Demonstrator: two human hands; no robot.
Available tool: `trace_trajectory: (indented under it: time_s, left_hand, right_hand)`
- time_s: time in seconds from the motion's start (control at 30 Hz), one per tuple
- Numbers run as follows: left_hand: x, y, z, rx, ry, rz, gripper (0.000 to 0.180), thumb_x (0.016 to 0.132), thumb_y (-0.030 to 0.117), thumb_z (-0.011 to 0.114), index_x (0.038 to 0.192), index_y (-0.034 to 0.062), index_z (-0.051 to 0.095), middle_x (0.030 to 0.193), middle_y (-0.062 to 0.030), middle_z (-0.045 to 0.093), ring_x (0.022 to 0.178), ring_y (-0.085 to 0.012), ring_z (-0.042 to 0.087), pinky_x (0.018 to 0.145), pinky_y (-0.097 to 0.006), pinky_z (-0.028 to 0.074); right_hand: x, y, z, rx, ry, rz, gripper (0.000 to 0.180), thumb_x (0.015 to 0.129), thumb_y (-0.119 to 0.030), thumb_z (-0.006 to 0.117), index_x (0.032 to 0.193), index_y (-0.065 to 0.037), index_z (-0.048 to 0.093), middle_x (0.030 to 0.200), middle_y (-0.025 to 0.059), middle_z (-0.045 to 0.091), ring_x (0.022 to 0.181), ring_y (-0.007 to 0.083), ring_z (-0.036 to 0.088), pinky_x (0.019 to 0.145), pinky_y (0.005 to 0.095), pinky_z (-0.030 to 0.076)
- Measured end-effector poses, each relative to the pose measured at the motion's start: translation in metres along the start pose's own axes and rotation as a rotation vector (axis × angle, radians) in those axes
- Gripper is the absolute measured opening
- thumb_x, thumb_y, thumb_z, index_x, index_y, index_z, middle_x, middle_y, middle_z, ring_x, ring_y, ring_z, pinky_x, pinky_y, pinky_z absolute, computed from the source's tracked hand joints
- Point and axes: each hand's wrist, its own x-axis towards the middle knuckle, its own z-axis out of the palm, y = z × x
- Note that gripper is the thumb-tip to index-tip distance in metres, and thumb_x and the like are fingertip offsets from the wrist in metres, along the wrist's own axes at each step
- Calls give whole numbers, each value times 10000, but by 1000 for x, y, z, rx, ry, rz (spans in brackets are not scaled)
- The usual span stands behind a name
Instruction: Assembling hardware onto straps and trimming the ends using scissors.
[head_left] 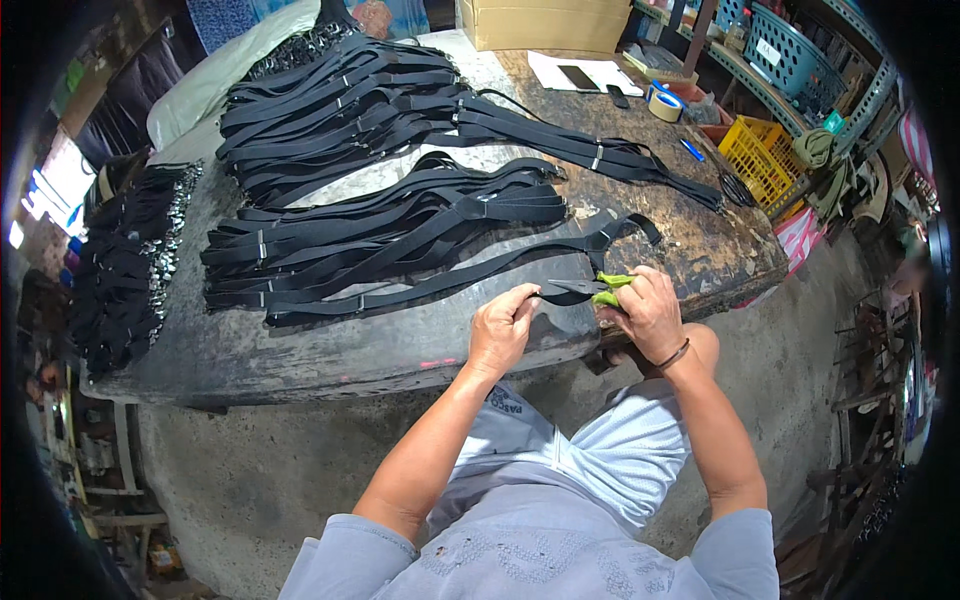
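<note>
Two hands are close together near the front edge of the surface: the left hand has its grip closed to a fingertip pinch on a black strap, and the right hand wraps its grip around the green handles of scissors. Their blades point left, toward the pinching fingers; how far they part is hard to make out against the dark webbing. That strap stretches along the front of the nearer bundle and curls right, behind the scissors.

A strip of worn surface separates it from the rounded front edge, giving the left hand some room sideways; past the right hand, scuffed brown wood runs to the right-hand edge. The farther bundle lies behind, and a heap of clipped straps covers the left end. Toward the back right sit paper, a tape roll, a blue pen and a cardboard box. Beyond are a yellow crate, a teal basket on a shelf, and concrete floor.
</note>
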Motion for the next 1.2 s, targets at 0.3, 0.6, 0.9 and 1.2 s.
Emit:
trace_trajectory:
  time_s: [0.3, 0.6, 0.9, 1.2]
  left_hand:
    - [-1, 0, -1, -13, 75, 74, 194, 835, 112, 657, 1020, 55, 676, 889, -148, 686, 747, -273, 671, 677, -330, 512]
    - [1, 6, 4, 206, 136, -12, 179, 814, 208, 658, 792, 32, 634, 668, -151, 644, 609, -279, 647, 576, -370, 488]
    - [0, 11, 4, 374, 73, -36, 218, 798, 258, 616, 751, 47, 588, 723, -195, 645, 683, -395, 627, 625, -487, 485]
    - [-2, 11, 4, 399, 58, 0, 210, 801, 244, 607, 733, 53, 555, 721, -174, 642, 668, -394, 623, 616, -489, 490]
  right_hand:
    - [-6, -13, -1, 31, -45, 56, 320, 679, -284, 776, 904, -94, 652, 902, 78, 582, 985, 291, 537, 826, 423, 412]
    - [-13, -30, -2, -44, -36, 133, 364, 697, -312, 762, 929, -67, 625, 978, 108, 562, 1048, 319, 500, 885, 440, 385]
    - [-6, -38, -8, -124, -37, 66, 326, 710, -365, 737, 870, -105, 623, 908, 67, 560, 1015, 280, 503, 835, 412, 389]
    - [1, -44, -8, -177, -45, 23, 319, 685, -351, 748, 838, -108, 611, 891, 54, 560, 1005, 265, 504, 845, 410, 387]
